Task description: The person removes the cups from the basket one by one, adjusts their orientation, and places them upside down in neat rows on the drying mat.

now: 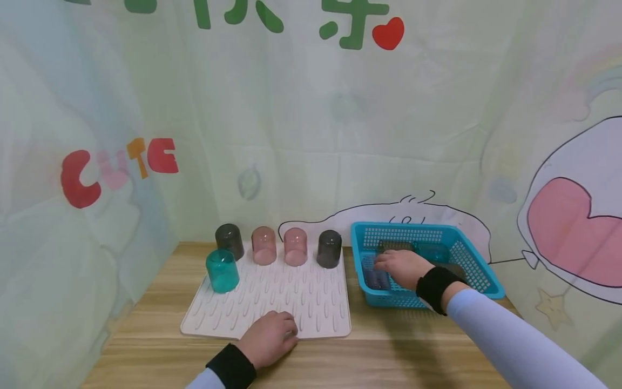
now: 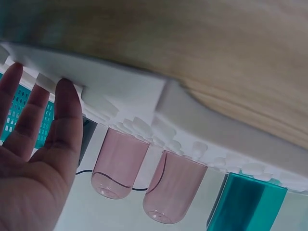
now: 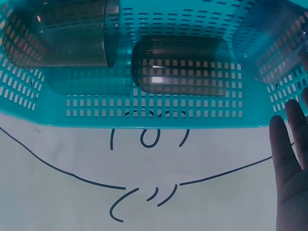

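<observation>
Left hand (image 1: 270, 338) relaxed, empty; right hand (image 1: 404, 268) at blue cup (image 1: 377, 280), grip unclear: a straight, gentle lift seems safest.

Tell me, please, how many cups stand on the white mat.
5: a teal cup front left; behind, left to right, a dark cup, a pink cup, another pink cup and another dark cup. None looks hidden.

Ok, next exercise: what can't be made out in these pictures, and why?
Head view: the right hand hides part of what the basket holds.
Right wrist view: the right edge crops that hand, so any hold on the blue cup is unclear.
Left wrist view: the bottom edge cuts off the teal cup.
Head view: the top edge crops the green lettering.
</observation>
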A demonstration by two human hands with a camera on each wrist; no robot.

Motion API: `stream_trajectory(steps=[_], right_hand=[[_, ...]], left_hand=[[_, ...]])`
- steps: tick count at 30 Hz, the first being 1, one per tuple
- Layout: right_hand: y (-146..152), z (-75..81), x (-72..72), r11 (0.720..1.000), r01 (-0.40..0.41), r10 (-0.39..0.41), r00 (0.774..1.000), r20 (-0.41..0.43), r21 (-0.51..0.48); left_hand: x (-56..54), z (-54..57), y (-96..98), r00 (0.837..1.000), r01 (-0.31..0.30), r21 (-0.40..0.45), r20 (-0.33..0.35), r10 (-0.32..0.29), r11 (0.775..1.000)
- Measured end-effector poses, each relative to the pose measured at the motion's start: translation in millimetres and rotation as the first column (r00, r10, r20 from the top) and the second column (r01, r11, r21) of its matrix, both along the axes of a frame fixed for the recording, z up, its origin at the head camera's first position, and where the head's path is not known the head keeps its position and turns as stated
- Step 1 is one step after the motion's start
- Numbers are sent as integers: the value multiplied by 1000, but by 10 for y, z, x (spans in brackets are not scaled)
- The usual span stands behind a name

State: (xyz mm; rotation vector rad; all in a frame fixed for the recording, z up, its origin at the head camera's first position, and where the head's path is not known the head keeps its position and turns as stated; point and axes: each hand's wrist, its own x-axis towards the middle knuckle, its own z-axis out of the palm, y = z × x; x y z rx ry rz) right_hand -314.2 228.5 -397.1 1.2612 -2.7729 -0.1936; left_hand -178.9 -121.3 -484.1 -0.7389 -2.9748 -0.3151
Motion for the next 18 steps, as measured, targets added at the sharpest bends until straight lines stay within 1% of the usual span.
stream_trajectory(steps=[4, 9, 14, 18], right_hand=[[-21, -70, -78, 996, -41, 44, 998, -43, 74], [-63, -112, -124, 983, -92, 112, 987, -119, 159], [-107, -135, -132, 973, -81, 110, 986, -126, 216], [-135, -159, -132, 971, -67, 97, 988, -123, 229]], left_hand=[[-1, -5, -2, 1000, 11, 9, -18, -11, 1000], [-5, -19, 4, 1000, 5, 17, -11, -5, 1000], [1, -12, 4, 1000, -5, 17, 1, 5, 1000], [1, -10, 2, 1000, -15, 18, 8, 14, 1000]])
